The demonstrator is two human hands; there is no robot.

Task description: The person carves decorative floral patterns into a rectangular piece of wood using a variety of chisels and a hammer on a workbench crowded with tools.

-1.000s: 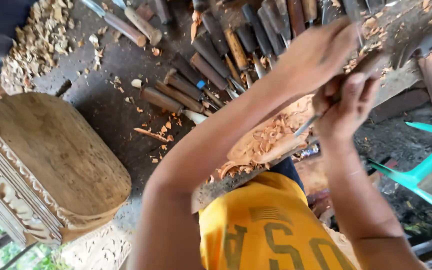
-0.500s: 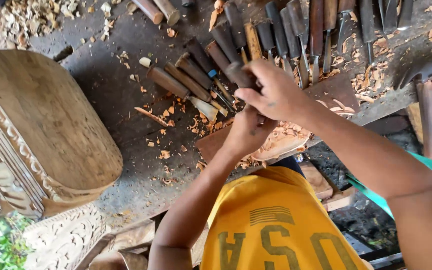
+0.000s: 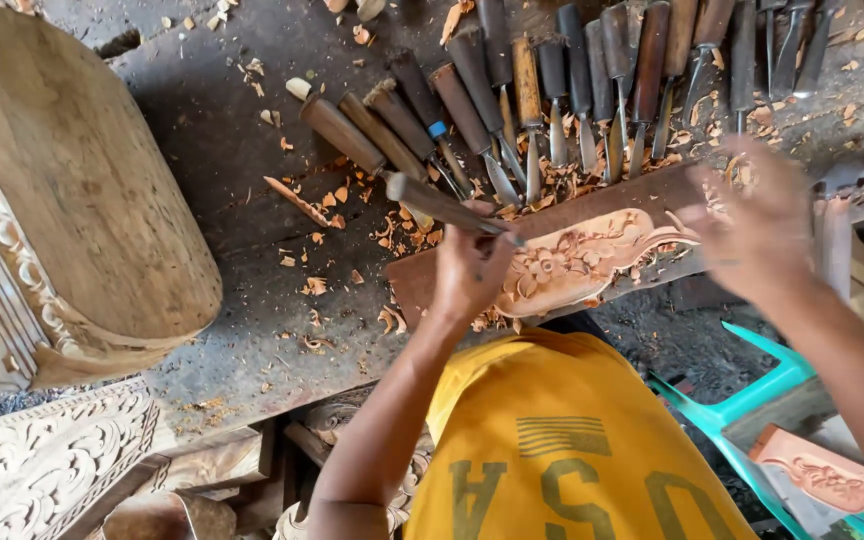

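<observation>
My left hand grips a wooden-handled chisel, its blade pointing down at a carved floral wood panel that lies on the dark workbench. My right hand is blurred with motion over the panel's right end, fingers apart with nothing seen in them, close to a mallet. A row of several chisels lies just beyond the panel.
A large carved wooden piece with a rounded top stands at the left. Carved panels lie below it. Wood chips are scattered over the bench. A teal plastic chair and a small carved block sit at the lower right.
Both hands were together at the chisel row. Now my left hand holds one chisel over the panel, and my right hand has swung away to the right.
</observation>
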